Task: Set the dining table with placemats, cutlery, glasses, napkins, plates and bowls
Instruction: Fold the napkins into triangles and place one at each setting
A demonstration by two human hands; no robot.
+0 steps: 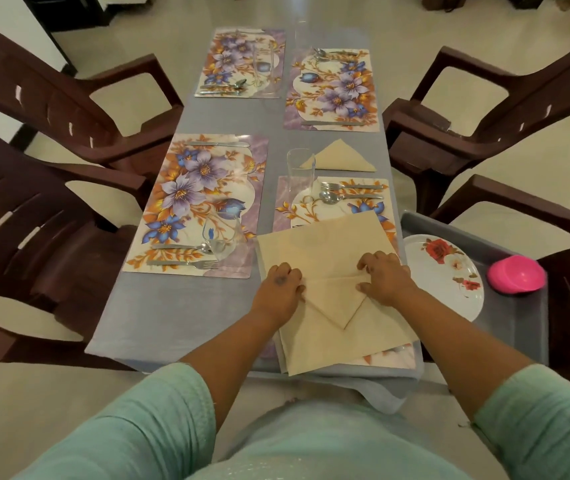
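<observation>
The grip of both hands is applied to the beige napkin at lower centre of the frame: the left hand is pressed on the fold with fingers curled over its left end, and the right hand is set on the right end, fingertips bent down onto the cloth, thumb toward the folded corner. Whether cloth is pinched or merely pressed cannot be told. A corner has been turned toward the person, forming a downward-pointing triangle, and the crease line between the hands is apparently being held flat so that the fold keeps its shape.

The napkin is spread over the near right placemat, probably used as a flat working surface. Just above it, a fork and spoon lie side by side, beside a tall glass. A finished triangular napkin is laid on the tabletop beyond, seemingly as the model shape. Three more placemats with cutlery are seen at left and upper centre. At lower right, a flowered plate and pink bowl are kept aside, judged to be waiting for later placement.
</observation>
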